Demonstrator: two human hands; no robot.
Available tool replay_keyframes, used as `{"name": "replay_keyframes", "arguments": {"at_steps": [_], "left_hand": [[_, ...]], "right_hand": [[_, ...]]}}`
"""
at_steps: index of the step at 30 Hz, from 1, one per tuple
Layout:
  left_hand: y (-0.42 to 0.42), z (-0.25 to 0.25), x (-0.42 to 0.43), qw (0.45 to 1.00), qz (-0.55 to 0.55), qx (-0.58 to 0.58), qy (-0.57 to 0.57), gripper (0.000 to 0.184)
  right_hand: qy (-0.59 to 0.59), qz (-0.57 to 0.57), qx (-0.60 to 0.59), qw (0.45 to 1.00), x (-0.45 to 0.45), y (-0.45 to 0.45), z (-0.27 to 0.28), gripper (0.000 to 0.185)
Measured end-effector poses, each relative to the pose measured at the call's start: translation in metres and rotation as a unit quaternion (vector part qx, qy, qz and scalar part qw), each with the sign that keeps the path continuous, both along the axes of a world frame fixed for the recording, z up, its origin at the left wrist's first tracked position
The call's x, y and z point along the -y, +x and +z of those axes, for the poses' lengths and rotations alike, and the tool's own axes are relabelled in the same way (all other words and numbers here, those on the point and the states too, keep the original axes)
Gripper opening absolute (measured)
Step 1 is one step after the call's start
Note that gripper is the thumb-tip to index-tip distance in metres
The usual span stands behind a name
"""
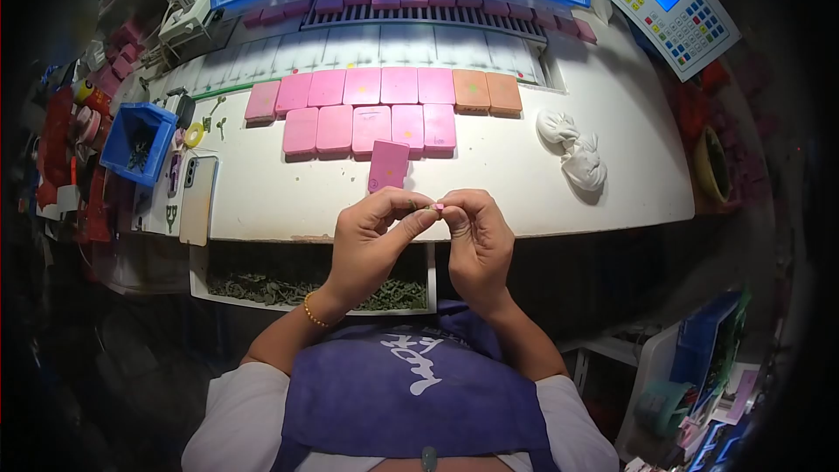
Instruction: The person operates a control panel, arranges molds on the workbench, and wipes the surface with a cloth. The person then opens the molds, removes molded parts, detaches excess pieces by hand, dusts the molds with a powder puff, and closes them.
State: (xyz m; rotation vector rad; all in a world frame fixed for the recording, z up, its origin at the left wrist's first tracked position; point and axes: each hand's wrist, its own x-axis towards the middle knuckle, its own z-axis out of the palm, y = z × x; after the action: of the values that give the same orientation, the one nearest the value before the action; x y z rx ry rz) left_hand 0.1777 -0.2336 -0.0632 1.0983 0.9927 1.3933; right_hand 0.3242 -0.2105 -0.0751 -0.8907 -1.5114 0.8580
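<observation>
Greenish pendant (pixel 428 459) hangs nearest us, w/ the purple apron (pixel 393 411) just beyond it. L hand (pixel 369 236) and R hand (pixel 479 240) meet over the front edge of the desk (pixel 262 201), both clamped thumb-to-forefinger on opp. ends of one tiny green-and-pink piece (pixel 439 207): green toward L, pink toward R. Exact shape is hidden by our fingertips, so can't tell how much each grips. For good control, we'd pinch lightly w/ the pads, L steady as the anchor, R making only small, slow moves, b/c a stem this thin could crush or snap. Wrists low & forearms close to the body should cut shake. Pos. matters too: hands are right at the edge, above the white drawer (pixel 301 304) of loose green bits, so a slip could lose the piece among them; a touch farther in, over bare desk, is safer. The skewed pink block (pixel 389 162) sits just past our fingers, at the front row of pink blocks (pixel 352 129), so we'd watch knuckle clearance, esp. L. Turning the pink end up a bit, w/ fingertips off it, would help us check alignment.
</observation>
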Motion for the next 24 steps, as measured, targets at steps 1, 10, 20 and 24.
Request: {"name": "replay_keyframes", "arguments": {"at_steps": [1,10,20,24], "left_hand": [[0.000,0.000,0.000,1.000,-0.003,0.006,-0.006,0.014],[-0.001,-0.008,-0.001,0.998,-0.012,0.039,-0.045,0.017],[-0.010,-0.023,-0.009,0.982,-0.013,0.123,-0.144,0.025],[-0.013,-0.023,-0.011,0.960,-0.018,0.193,-0.200,0.034]], "right_hand": [[0.004,-0.002,-0.001,1.000,0.000,0.000,-0.001,0.005],[-0.017,-0.007,-0.020,1.000,0.000,-0.003,-0.010,0.006],[-0.030,-0.104,0.106,0.988,-0.041,0.021,-0.013,0.010],[0.014,-0.153,0.295,0.943,-0.070,0.047,-0.036,0.013]]}}
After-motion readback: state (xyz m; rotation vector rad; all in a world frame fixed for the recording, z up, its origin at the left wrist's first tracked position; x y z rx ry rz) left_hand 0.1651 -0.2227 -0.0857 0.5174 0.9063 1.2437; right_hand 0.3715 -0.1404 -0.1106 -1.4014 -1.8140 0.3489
